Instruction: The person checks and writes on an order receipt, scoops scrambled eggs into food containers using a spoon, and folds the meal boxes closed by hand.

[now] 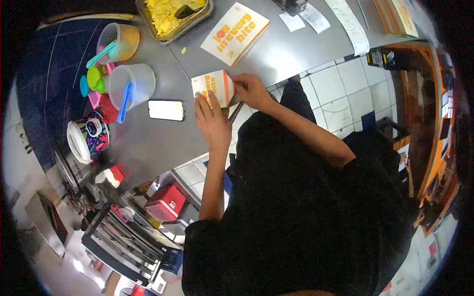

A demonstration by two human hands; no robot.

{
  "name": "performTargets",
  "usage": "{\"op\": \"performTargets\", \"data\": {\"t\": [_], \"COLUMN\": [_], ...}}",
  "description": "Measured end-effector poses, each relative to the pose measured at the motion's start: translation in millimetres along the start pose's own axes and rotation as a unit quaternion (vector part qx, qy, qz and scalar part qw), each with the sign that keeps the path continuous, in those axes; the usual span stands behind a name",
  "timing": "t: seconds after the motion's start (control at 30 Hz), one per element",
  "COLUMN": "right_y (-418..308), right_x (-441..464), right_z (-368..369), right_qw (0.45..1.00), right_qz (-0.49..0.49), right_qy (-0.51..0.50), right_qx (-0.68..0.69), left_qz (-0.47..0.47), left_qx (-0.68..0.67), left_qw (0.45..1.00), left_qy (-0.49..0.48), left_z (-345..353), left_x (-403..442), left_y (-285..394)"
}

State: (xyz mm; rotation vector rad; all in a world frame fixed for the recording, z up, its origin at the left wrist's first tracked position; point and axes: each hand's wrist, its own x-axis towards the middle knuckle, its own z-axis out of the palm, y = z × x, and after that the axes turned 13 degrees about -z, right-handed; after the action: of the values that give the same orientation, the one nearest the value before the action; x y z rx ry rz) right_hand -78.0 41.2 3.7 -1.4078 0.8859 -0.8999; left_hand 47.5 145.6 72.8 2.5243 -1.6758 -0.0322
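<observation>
A small white food carton [223, 86] with orange print sits at the near edge of the steel table, held between both hands. My left hand [212, 118] grips its printed front, fingers bent over the face. At the carton's right side, my right hand [252, 91] pinches the orange-striped edge; its fingertips are partly hidden. A larger white carton [235, 34] with the words "joy in every bite" lies just beyond. Left of my left hand, a phone [166, 110] with a bright white screen rests on the table.
Clear tubs [143, 81] with coloured spoons stand at the left, near a patterned container [91, 135]. A tray of yellow food [168, 17] with a dark utensil is at the back. Receipts [350, 29] lie at the right. A red box [166, 202] sits below the table, lower left.
</observation>
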Motion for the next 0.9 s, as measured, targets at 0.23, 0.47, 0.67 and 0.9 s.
{"op": "performTargets", "data": {"t": [0.23,0.47,0.67,0.9], "right_y": [-14,9,14,4], "right_x": [-59,-57,-41,-2], "right_z": [-5,10,-3,-31], "right_qw": [0.992,0.989,0.974,0.958], "right_qz": [-0.088,-0.135,-0.193,-0.043], "right_qy": [-0.083,-0.032,-0.061,-0.237], "right_qx": [-0.046,-0.056,-0.102,-0.156], "left_qz": [0.026,0.046,0.027,0.026], "left_qx": [0.061,0.048,0.045,0.019], "left_qw": [0.991,0.991,0.994,0.998], "left_qy": [-0.12,-0.117,-0.091,-0.049], "left_z": [-31,-30,-19,-3], "left_x": [12,5,0,-14], "left_y": [14,15,17,14]}}
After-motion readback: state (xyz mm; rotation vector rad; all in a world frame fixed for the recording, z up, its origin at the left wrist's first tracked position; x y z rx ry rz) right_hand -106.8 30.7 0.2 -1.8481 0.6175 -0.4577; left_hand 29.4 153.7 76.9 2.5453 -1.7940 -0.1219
